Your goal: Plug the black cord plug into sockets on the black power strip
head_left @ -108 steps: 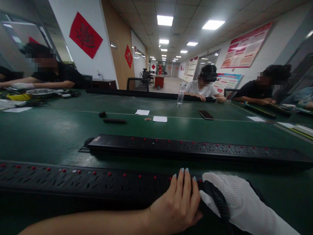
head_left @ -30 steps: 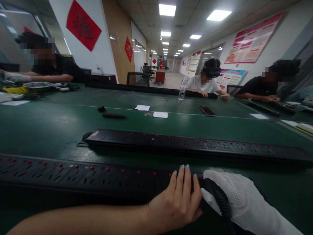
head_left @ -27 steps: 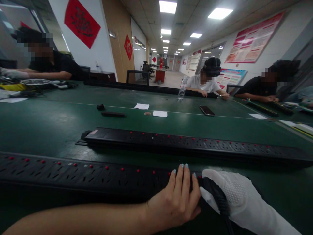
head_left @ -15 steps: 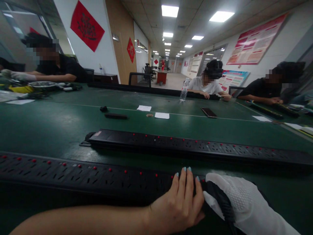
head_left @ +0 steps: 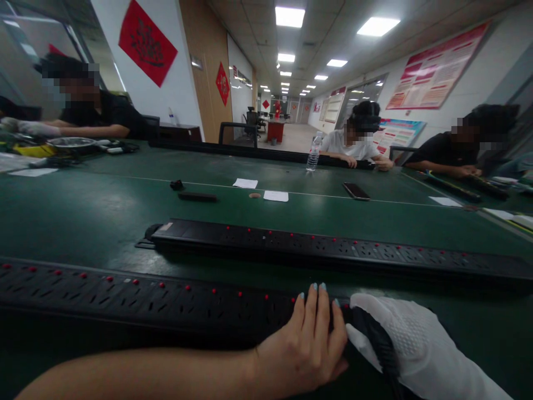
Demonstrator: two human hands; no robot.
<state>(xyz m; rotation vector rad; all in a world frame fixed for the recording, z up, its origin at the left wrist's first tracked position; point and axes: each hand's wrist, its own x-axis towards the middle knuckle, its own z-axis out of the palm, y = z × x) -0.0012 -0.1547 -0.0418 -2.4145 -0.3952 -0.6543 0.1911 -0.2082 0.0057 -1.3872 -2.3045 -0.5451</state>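
Observation:
A long black power strip (head_left: pixel 187 305) with a row of red lights runs from the left edge of the view towards my hands. My bare left hand (head_left: pixel 310 344) lies across it near its right end, fingertips over the far edge and thumb on the near side, holding it. Beside that, my right hand (head_left: pixel 410 339), in a white dotted glove, is closed around a thick black cord (head_left: pixel 385 347) at the strip's end. The exact join between cord and strip is hidden by my hands.
Beyond my hands lies a second black power strip (head_left: pixel 333 250). Farther back on the green table (head_left: pixel 100 216) are a dark bar (head_left: pixel 197 196), white papers (head_left: pixel 276 195), a phone (head_left: pixel 356 191) and a water bottle (head_left: pixel 313 153). Several people sit around the table.

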